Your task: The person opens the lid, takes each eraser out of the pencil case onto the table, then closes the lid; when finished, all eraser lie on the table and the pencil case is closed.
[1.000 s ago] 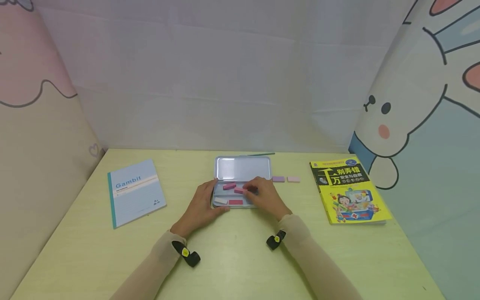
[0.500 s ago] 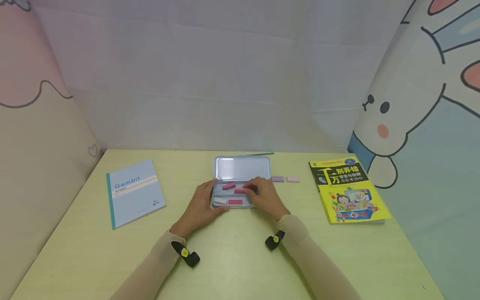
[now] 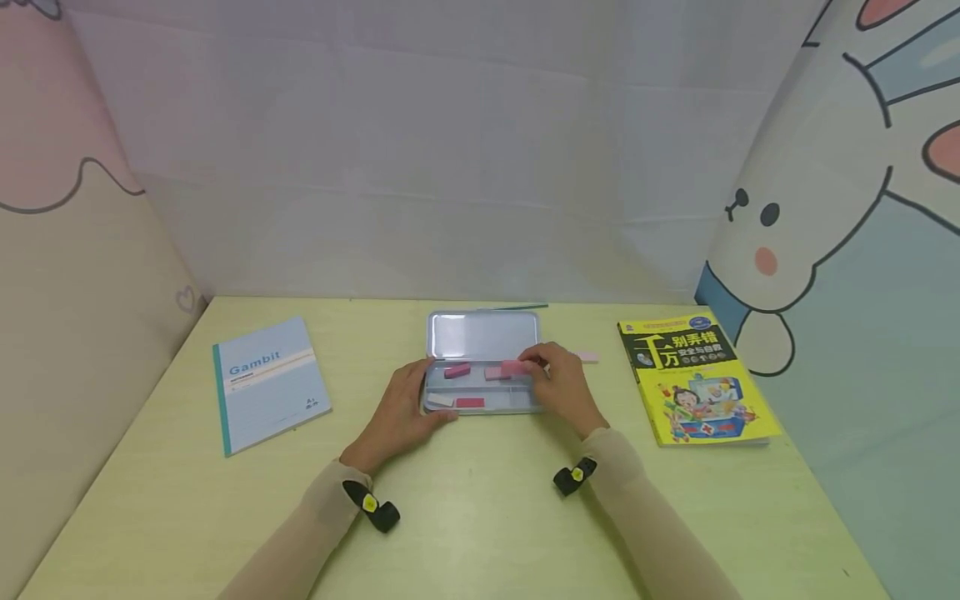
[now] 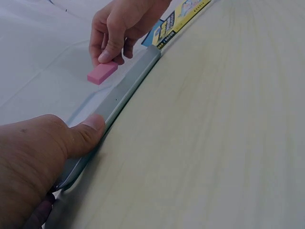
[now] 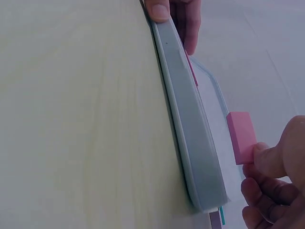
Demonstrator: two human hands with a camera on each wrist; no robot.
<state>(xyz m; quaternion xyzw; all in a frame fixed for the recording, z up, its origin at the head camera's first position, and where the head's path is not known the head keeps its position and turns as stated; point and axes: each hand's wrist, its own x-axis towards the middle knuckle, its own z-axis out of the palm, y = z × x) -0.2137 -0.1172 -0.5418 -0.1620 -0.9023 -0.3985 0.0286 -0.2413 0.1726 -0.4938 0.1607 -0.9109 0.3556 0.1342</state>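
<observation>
An opened metal pencil case (image 3: 483, 336) lies on the table, its lid tipped back. My left hand (image 3: 401, 408) grips the case's left end, with the thumb on the near rim. My right hand (image 3: 564, 385) pinches a pink eraser (image 5: 241, 137) between thumb and fingertips, held above the case's right part; the eraser (image 4: 102, 73) also shows in the left wrist view. Inside the case are a dark pink eraser (image 3: 457, 370), a paler pink one (image 3: 495, 374), a white one (image 3: 440, 400) and a red-pink one (image 3: 470, 402).
A light pink eraser (image 3: 588, 357) lies right of the case, and a purple one (image 5: 215, 220) shows beside its end. A thin green pencil-like stick (image 3: 525, 307) lies behind the lid. A blue notebook (image 3: 273, 386) is at left, a yellow book (image 3: 701, 379) at right.
My right hand has lifted the pink eraser from the case's tray and moved it to the right. A paler eraser shows in the tray now. The left hand stays put.
</observation>
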